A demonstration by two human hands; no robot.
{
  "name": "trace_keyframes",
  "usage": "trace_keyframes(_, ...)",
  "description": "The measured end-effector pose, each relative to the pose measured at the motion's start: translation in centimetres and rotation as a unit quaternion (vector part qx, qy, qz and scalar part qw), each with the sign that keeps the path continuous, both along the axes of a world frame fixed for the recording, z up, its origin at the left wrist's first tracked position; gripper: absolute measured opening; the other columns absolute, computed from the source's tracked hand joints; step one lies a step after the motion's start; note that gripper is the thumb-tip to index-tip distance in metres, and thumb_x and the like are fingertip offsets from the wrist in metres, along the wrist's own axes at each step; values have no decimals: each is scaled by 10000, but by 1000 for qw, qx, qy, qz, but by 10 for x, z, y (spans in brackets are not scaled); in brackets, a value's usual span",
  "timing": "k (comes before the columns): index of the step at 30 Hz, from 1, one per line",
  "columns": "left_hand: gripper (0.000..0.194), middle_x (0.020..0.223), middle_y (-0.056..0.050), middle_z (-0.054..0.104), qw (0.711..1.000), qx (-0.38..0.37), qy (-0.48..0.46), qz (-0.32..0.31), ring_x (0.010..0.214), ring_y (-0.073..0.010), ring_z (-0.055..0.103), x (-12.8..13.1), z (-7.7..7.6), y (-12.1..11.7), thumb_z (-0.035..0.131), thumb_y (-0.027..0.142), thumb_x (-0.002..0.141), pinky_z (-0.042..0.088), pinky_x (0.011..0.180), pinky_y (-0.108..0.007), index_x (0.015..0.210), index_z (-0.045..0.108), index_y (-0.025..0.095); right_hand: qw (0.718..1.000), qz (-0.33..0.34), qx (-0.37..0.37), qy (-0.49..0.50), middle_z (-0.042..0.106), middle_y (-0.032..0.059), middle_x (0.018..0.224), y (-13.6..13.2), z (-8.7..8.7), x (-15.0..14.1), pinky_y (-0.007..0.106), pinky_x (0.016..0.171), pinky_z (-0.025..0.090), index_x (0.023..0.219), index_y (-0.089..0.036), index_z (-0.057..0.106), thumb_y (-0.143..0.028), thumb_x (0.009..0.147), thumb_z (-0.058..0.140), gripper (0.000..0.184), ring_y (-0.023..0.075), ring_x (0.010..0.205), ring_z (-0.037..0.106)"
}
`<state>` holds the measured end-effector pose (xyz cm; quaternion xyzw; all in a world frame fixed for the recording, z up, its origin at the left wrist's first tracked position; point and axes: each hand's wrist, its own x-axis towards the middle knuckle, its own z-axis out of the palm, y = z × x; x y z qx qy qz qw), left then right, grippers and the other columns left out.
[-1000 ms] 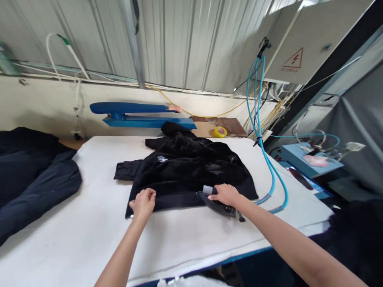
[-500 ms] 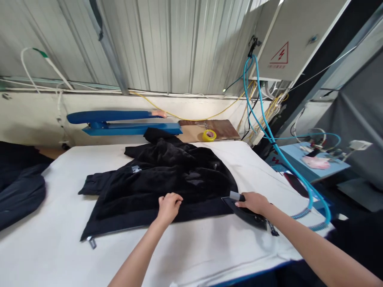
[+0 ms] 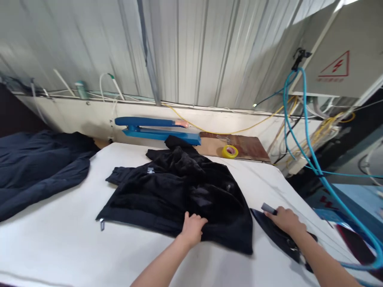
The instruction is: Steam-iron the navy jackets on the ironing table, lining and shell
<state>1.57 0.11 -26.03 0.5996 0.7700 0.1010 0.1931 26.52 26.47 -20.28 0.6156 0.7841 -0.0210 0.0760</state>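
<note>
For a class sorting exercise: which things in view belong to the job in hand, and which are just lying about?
In use:
iron, in right hand
black garment, under left hand
white table

Apparently lying about:
yellow tape roll
green bottle

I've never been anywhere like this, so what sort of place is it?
Probably a clothing workshop: the right hand holds an iron beside a black garment, a navy garment lies farther left, and a padded blue board stands behind.

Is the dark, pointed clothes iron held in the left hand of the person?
No, the right hand grips the handle of the iron, while the left hand is on the black plush garment.
</note>
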Motion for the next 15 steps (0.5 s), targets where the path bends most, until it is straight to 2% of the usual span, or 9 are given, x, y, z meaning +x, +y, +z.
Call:
trace_keyframes(1,419,997,-49,617,1000,-8,1,-13,997,-239,520,-3,3,-3,520,198,666,252,952,-476,1064,566,319,999,20,27,13,532,198,1133,1,1,-15,454,744,407,1105,-161,551,-574,737,377,580,348,1019,509)
trace_keyframes(3,336,941,-49,643,999,-32,8,-14,950,-235,556,-19,12,-15,482,189,663,303,915,-447,947,626,293,995,72,34,52,483,181,1199,0,1,-53,443,814,388,1189,-160,487,-531,759,370,580,328,1092,457)
trace_keyframes(5,299,913,-37,662,998,-56,21,33,943,-233,570,-51,23,-35,467,190,651,336,884,-416,868,653,281,988,123,21,89,487,168,1195,-5,0,-94,421,847,381,1220,-150,458,-507,769,375,581,301,1094,460)
trace_keyframes(8,308,914,-22,676,981,-69,53,171,958,-224,574,-123,41,-85,447,165,641,380,826,-347,817,671,280,978,162,0,128,492,170,1188,-13,-2,-153,413,878,371,1250,-134,429,-508,762,404,616,285,1084,472)
trace_keyframes(10,336,949,-45,671,952,-84,73,286,941,-239,581,-176,49,-126,433,151,640,407,774,-334,835,678,274,976,162,-10,147,479,186,1206,-15,-3,-185,415,910,349,1271,-107,404,-531,751,419,672,293,1110,453)
trace_keyframes(13,297,928,-78,661,898,-95,102,416,913,-261,584,-240,50,-187,423,154,656,416,768,-356,771,682,241,970,139,-51,191,451,214,1246,-12,-6,-223,384,968,304,1293,-35,364,-557,737,433,766,291,1171,403)
trace_keyframes(15,270,985,-84,625,858,-59,122,496,972,-275,550,-266,44,-218,439,155,653,409,794,-374,769,671,233,959,102,-97,245,445,224,1257,-7,-10,-245,354,959,325,1306,0,327,-596,728,415,835,274,1159,426)
